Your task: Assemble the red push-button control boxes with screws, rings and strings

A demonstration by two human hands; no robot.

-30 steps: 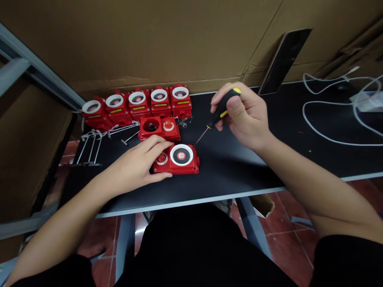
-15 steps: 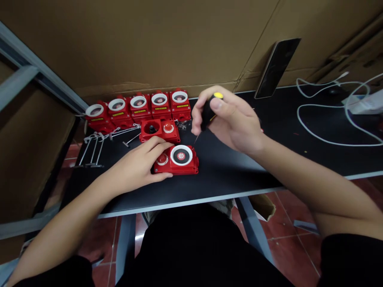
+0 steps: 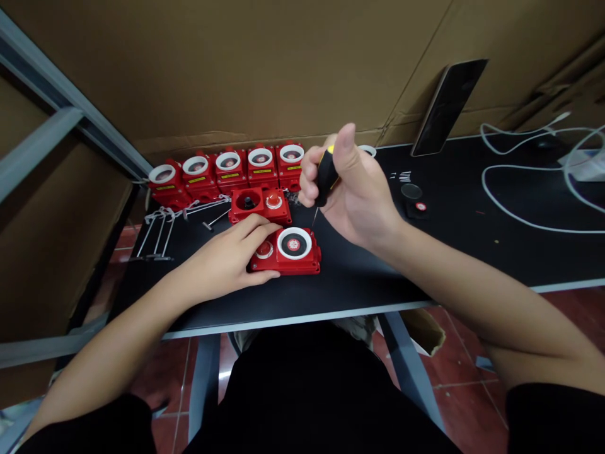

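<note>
A red alarm box [image 3: 289, 251] with a white-ringed round face lies near the front of the black table [image 3: 359, 271]. My left hand [image 3: 231, 255] rests on its left end, fingers wrapped over the edge beside a small red button. My right hand [image 3: 352, 186] is closed around a black-and-yellow screwdriver [image 3: 325, 180], held almost upright, its thin tip touching the box's far right corner. A second red box [image 3: 261, 205] with an open round hole lies just behind.
A row of several red boxes [image 3: 229, 167] lines the back left by the cardboard wall. Metal pins [image 3: 163, 227] lie at the left edge. Small round parts [image 3: 413, 195], a leaning phone [image 3: 449, 104] and white cables [image 3: 539, 189] sit to the right.
My right hand has moved left and turned the screwdriver from slanted to nearly upright over the box's far right corner. My left hand has stayed on the box.
</note>
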